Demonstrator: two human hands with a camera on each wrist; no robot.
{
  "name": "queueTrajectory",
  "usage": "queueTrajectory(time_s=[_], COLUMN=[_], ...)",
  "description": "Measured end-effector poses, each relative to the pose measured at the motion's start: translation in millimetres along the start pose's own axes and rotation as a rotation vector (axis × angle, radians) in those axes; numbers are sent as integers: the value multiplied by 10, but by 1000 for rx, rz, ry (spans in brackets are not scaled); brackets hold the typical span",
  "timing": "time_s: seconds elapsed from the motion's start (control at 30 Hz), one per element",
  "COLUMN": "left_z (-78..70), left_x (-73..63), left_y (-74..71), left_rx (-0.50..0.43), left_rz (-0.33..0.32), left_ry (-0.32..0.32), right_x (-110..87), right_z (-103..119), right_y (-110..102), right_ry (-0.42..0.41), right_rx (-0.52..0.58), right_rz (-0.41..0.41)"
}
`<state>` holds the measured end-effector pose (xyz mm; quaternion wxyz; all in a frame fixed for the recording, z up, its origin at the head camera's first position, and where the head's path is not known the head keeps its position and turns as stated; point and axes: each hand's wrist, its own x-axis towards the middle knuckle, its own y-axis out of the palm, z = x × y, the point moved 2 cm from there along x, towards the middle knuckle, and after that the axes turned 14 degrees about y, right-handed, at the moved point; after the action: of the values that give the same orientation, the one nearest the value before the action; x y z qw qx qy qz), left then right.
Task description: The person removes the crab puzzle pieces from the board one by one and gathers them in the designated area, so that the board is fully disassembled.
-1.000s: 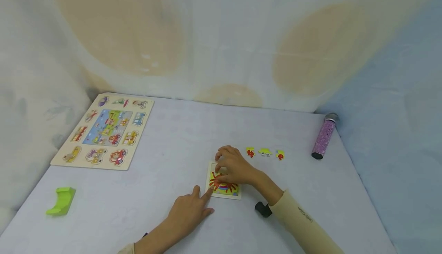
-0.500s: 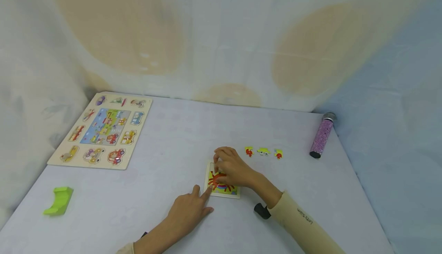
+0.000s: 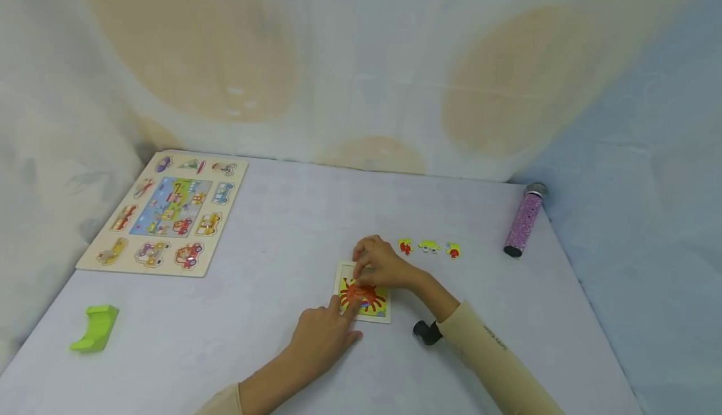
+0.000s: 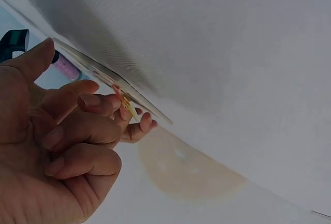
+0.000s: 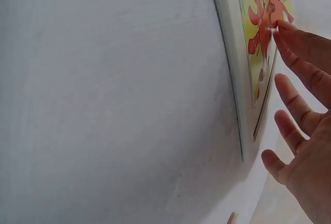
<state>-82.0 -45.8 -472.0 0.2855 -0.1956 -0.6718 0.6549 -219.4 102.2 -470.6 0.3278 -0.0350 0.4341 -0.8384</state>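
A small framed jigsaw puzzle (image 3: pixel 373 320) with a red crab on yellow lies in front of me. Over its upper part, my right hand (image 3: pixel 386 267) pinches an orange-and-yellow puzzle piece (image 5: pixel 277 11) between thumb and index finger. That piece stands tilted up from the tray in the right wrist view, and the other fingers are spread. My left hand (image 3: pixel 321 338) reaches in from the lower left, its index finger straight on the crab picture. In the left wrist view the remaining fingers of the left hand are loosely bent, and the tilted piece (image 4: pixel 128 103) shows beyond them.
Three loose puzzle pieces (image 3: pixel 429 247) lie in a row beyond the right hand. A large vehicle puzzle board (image 3: pixel 225 224) is at the far left, a green curved block (image 3: pixel 97 329) nearer. A purple glittery microphone (image 3: pixel 524 222) lies far right. A black cylindrical object (image 3: pixel 427 332) sits by the right sleeve.
My left hand has moved right and slightly up, its index finger going from the puzzle's left edge onto the crab. My right hand has shifted slightly away from me, still over the puzzle.
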Motion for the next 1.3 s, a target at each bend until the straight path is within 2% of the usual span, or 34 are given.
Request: queueTrajectory(time_s=[0.13, 0.43, 0.77, 0.97, 1.3], left_z=[-7, -8, -11, -23, -15], left_x=[67, 95, 84, 84, 48], left_y=[29, 50, 56, 66, 63], left_rx=[-1, -36, -95, -109, -103], left_rz=[39, 48, 93, 97, 45], left_ry=[-20, -30, -56, -63, -48], right_x=[21, 25, -32, -222, -634], right_z=[5, 13, -63, -265, -666], right_y=[15, 9, -178, -408, -708], right_ry=[4, 59, 70, 107, 163], right_rx=[5, 93, 68, 57, 10], right_rz=[1, 16, 8, -33, -88])
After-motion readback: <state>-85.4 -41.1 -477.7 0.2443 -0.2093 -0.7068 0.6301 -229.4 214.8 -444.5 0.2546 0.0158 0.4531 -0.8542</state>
